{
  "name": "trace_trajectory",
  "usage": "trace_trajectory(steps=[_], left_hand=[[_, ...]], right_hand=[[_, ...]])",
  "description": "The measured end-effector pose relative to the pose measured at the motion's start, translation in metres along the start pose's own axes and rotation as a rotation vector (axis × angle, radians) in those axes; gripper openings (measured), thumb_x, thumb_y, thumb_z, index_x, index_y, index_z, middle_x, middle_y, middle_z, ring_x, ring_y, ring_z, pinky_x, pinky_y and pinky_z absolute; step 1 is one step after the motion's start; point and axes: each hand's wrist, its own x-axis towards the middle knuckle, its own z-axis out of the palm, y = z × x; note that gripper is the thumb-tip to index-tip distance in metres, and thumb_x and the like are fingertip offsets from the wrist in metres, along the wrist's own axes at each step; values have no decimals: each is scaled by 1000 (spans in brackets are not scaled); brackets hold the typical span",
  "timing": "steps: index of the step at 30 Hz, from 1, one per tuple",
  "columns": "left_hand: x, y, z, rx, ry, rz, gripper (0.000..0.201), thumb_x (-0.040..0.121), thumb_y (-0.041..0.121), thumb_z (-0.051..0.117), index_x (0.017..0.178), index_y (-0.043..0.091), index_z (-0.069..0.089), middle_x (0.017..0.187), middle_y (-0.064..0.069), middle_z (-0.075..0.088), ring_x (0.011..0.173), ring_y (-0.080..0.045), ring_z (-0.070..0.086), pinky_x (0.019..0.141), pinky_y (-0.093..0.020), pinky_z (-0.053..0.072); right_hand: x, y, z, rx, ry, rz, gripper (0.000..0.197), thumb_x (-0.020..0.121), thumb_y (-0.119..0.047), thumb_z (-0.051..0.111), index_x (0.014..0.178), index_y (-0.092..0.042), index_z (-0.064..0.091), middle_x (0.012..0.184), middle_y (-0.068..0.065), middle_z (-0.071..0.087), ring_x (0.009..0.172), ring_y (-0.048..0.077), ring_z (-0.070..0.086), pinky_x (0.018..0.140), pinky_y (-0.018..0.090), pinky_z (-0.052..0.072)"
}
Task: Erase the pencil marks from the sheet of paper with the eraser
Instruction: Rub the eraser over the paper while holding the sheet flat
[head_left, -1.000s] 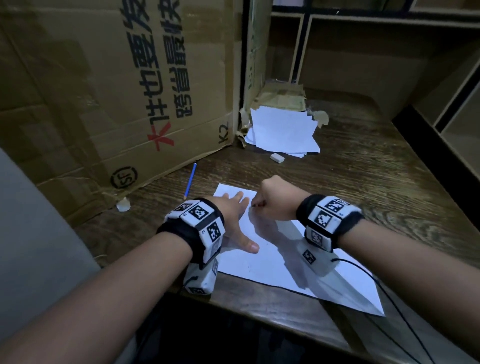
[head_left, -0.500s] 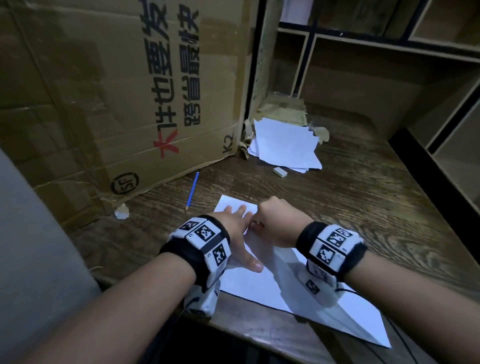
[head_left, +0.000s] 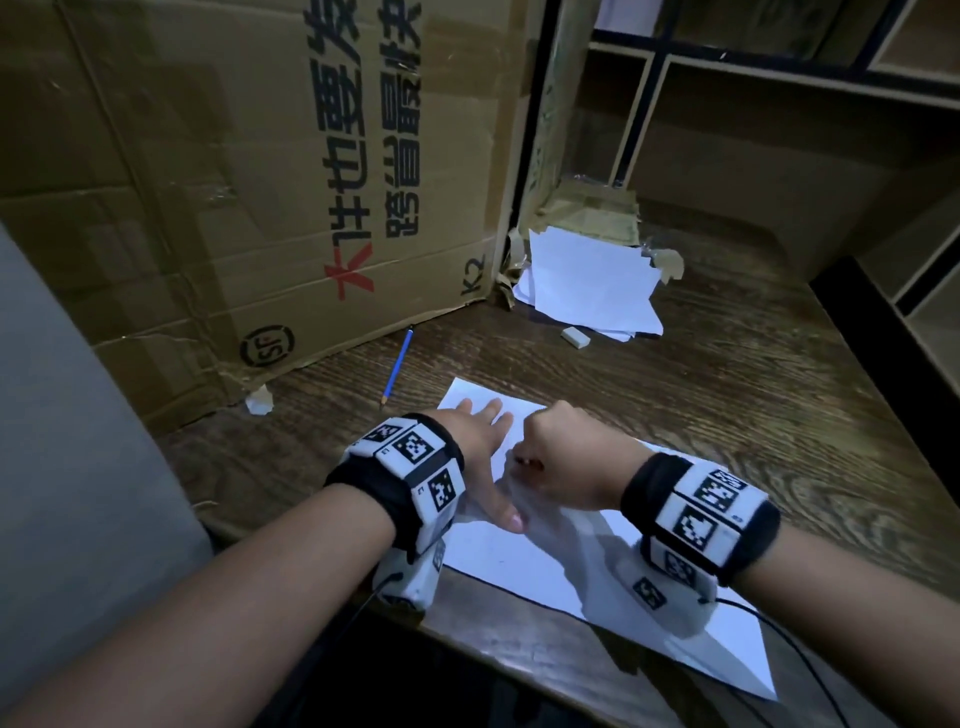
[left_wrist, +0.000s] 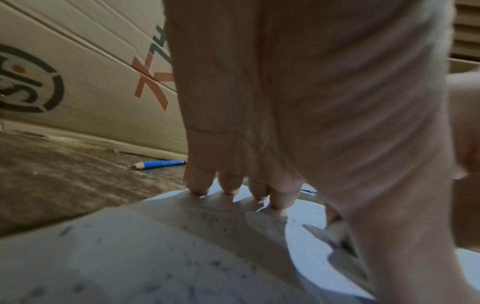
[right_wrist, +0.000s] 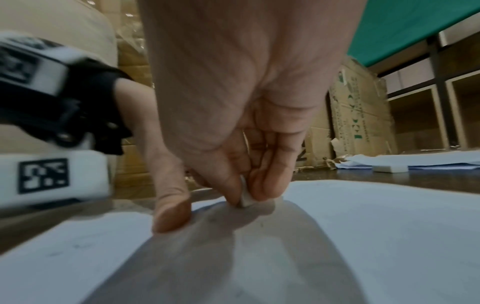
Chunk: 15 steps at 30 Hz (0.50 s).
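While my right hand (right_wrist: 233, 123) pinches the eraser (right_wrist: 246, 199) against the sheet of paper (head_left: 524, 561), faint pencil marks (left_wrist: 207, 265) lie toward me and leftward of that pinch. Left hand (head_left: 480, 441): flat, fingers straight, pressing the sheet just beside. Pencil (head_left: 398, 370), spare eraser (head_left: 575, 336), paper stack (head_left: 587, 280): beyond, clear of the stroke.

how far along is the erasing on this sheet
Mid-job. Done: the eraser is picked up and on the sheet of paper. In hand: the right hand pinches it against the page while the left hand presses the sheet flat. Left: faint grey specks near the left wrist; whether they are marks or crumbs is unclear.
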Motion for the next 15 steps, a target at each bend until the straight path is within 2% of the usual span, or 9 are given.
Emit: trace_trajectory(steps=[1,4,7,9,11,14,15], left_hand=[[0,1,-1,12,-4,-6,135,68,75,73,159,24,-12,166,6,-20,153,-27,-14,123,-49,15],[0,2,-3,40,-22,-16,134,68,78,70,159,24,-13,166,6,-20,153,-27,-13,123,-49,14],[0,3,-6,57,-42,-35,133,69,80,67,159,23,-14,166,7,-20,153,-26,-12,122,-47,12],[0,3,-5,59,-40,-44,134,68,80,68,159,25,-14,165,8,-21,153,-25,-12,122,-46,12],[3,2,-6,46,-36,-49,136,66,79,70,159,27,-14,165,9,-22,153,-25,-13,122,-47,12],[9,2,-7,50,-50,-67,139,62,77,76,158,31,-15,164,10,-25,153,-28,-16,121,-52,10],[11,2,-8,59,-58,-71,141,61,78,76,157,32,-17,164,10,-25,152,-29,-16,121,-53,10]], right_hand=[[-4,-2,-2,-18,-25,-34,46,91,-26,56,48,-16,41,49,-1,38,46,15,33,47,28,28],[8,9,-12,-17,-29,-10,36,89,-29,57,57,-11,57,52,2,47,51,21,45,55,36,44],[25,23,-12,30,42,77,36,88,-19,55,54,-11,50,54,5,46,55,28,48,58,40,50],[23,19,-10,20,77,81,37,88,-16,53,52,-10,46,54,6,44,55,30,48,60,42,53],[14,10,-6,16,37,41,34,88,-21,55,56,-9,54,55,4,45,55,26,49,59,41,52],[-2,-6,-7,-31,-62,-64,30,90,-27,57,65,-11,64,51,-4,44,49,11,40,53,31,38],[-2,-4,-8,-28,-69,-67,29,89,-29,58,67,-12,67,51,-5,46,49,11,42,54,31,40]])
